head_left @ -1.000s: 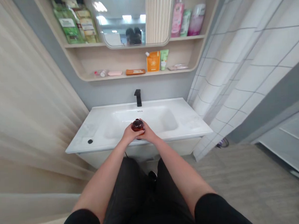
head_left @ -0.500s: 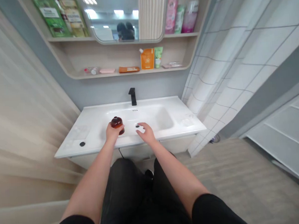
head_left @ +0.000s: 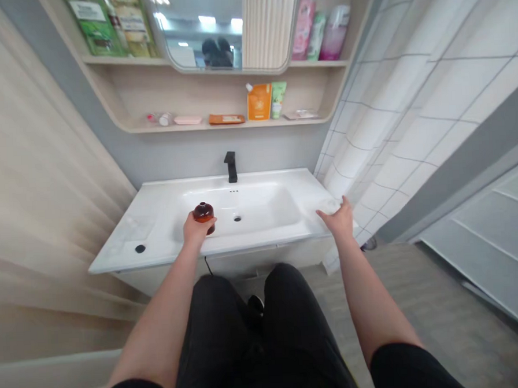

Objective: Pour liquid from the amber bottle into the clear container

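Note:
My left hand (head_left: 195, 227) is wrapped round an amber bottle (head_left: 204, 212), held upright at the left part of the white sink basin (head_left: 268, 202). The bottle's neck shows no cap. Over the right end of the counter, my right hand (head_left: 339, 217) has thumb and fingers spread, with nothing seen between them. Just beyond those fingers lies a clear, see-through item (head_left: 327, 204), too faint to name. A small black round piece (head_left: 140, 248) rests on the counter's left end.
A black faucet (head_left: 230, 166) rises behind the basin. Above is a shelf (head_left: 186, 128) with an orange pouch (head_left: 259, 102), a green tube (head_left: 278, 99) and small packets. Bottles flank the mirror (head_left: 219, 28). A beige curtain hangs left, a white checked curtain (head_left: 386, 129) right.
My right hand has moved right, from above the basin drain to the counter's right end. My left hand still grips the bottle in nearly the same spot.

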`<act>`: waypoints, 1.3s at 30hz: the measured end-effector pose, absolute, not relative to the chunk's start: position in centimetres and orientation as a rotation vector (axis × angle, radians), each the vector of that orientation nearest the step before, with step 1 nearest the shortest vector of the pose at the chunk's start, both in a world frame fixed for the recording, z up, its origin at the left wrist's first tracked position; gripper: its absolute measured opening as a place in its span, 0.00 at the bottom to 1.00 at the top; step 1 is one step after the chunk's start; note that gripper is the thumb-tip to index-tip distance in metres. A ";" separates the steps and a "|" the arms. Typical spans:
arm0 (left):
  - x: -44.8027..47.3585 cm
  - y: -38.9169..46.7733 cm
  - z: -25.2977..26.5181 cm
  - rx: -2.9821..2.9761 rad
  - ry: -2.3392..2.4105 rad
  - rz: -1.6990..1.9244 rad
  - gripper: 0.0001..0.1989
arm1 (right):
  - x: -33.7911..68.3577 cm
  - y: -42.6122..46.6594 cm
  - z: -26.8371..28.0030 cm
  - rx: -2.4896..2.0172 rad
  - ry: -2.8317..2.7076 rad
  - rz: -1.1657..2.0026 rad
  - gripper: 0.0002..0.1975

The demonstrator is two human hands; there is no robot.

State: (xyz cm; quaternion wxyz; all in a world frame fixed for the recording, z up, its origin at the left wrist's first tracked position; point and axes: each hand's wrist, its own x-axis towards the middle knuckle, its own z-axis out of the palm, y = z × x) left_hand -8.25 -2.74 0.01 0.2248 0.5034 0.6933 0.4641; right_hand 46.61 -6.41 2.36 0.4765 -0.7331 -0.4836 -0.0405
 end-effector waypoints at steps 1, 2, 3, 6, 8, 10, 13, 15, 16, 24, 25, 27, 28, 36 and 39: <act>-8.2 -2.9 0.2 1.396 1.914 1.271 0.36 | 46.9 -6.0 2.1 -1.805 -1.164 -0.013 0.54; -8.1 -3.0 0.4 1.393 1.911 1.275 0.36 | 47.0 -5.6 2.0 -1.813 -1.139 0.055 0.51; -8.0 -3.2 0.6 1.389 1.904 1.282 0.35 | 46.7 -5.2 1.9 -1.814 -1.112 0.097 0.48; -7.8 -3.4 1.0 1.420 1.859 1.258 0.34 | 43.9 -4.4 2.2 -1.727 -1.158 0.162 0.39; -7.7 -3.4 1.0 1.444 1.839 1.232 0.34 | 40.4 -3.8 2.6 -1.576 -1.299 0.303 0.36; -7.7 -3.4 1.0 1.469 1.799 1.228 0.33 | 36.2 -3.1 3.0 -1.379 -1.423 0.542 0.36; -7.6 -3.4 1.0 1.500 1.732 1.223 0.32 | 29.7 -1.7 3.2 -1.147 -1.541 0.824 0.35; -7.6 -3.5 1.1 1.527 1.707 1.202 0.33 | 26.1 -0.7 2.9 -1.091 -1.581 0.967 0.35; -7.6 -3.6 1.1 1.535 1.699 1.193 0.33 | 24.6 -0.2 2.6 -1.091 -1.587 1.019 0.35; -7.5 -2.8 1.3 1.536 1.707 1.178 0.33 | 20.2 1.0 -0.6 -1.170 -1.536 1.160 0.36; -7.4 -2.6 1.3 1.553 1.716 1.167 0.33 | 20.3 1.0 -0.8 -1.161 -1.558 1.157 0.36; -7.4 -2.2 1.4 1.608 1.727 1.141 0.34 | 20.4 1.0 -1.0 -1.149 -1.593 1.147 0.36; -7.3 -2.1 1.4 1.644 1.731 1.123 0.34 | 20.5 1.0 -1.1 -1.154 -1.603 1.141 0.37; -6.3 -2.4 1.7 1.885 1.756 1.014 0.38 | 20.3 2.0 -2.2 -1.185 -1.651 1.087 0.43; -5.9 -3.0 2.0 1.976 1.778 0.989 0.38 | 20.3 2.1 -2.5 -1.163 -1.686 1.069 0.40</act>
